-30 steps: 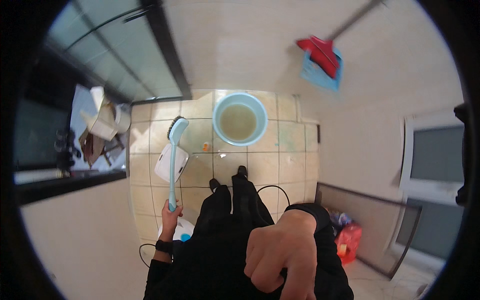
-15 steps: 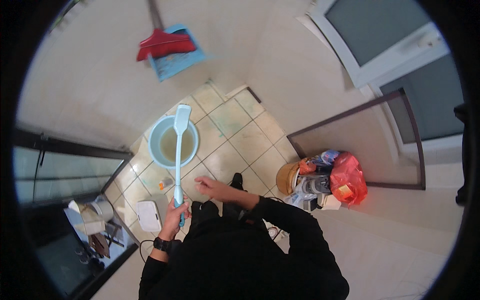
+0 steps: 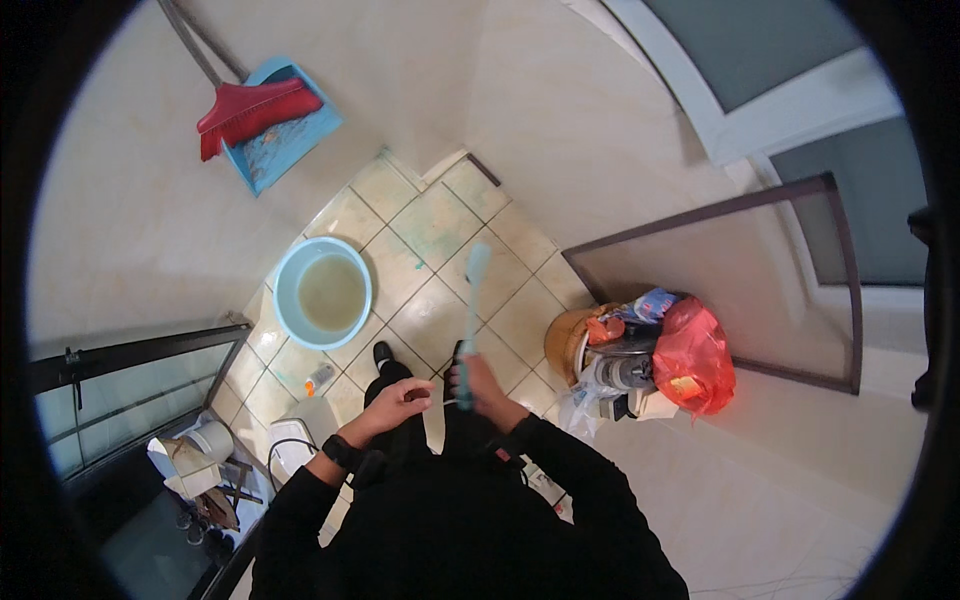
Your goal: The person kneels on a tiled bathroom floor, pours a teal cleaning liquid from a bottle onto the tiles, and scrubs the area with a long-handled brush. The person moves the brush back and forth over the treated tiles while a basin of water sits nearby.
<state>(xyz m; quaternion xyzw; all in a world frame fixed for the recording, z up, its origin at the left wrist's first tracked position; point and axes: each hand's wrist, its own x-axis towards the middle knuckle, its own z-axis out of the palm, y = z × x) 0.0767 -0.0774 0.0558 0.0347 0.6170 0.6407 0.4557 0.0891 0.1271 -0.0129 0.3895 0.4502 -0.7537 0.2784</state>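
Note:
My right hand (image 3: 481, 384) is closed around the grip of a light blue long-handled brush (image 3: 472, 310). The brush points away from me over the tiles; its flat head is smeared by motion, and I cannot make out bristles. My left hand (image 3: 398, 402) is just left of it, fingers loosely curled and apart, with nothing seen in them. Ahead and to the left stands a round light blue basin (image 3: 280, 290) holding cloudy, brownish water. A small clear bottle with an orange cap (image 3: 319, 378) lies on the floor between the basin and my left forearm.
A red broom (image 3: 250, 110) and blue dustpan (image 3: 290, 150) are by the far left wall. At right, a wooden tub (image 3: 562, 345) and red plastic bag (image 3: 692, 355) sit beside a framed screen (image 3: 720, 270). A white lidded box (image 3: 292, 450) lies near my left arm.
The brush has passed from my left hand to my right and swung rightward, away from over the basin. My left hand has let go. The whole view has shifted a little.

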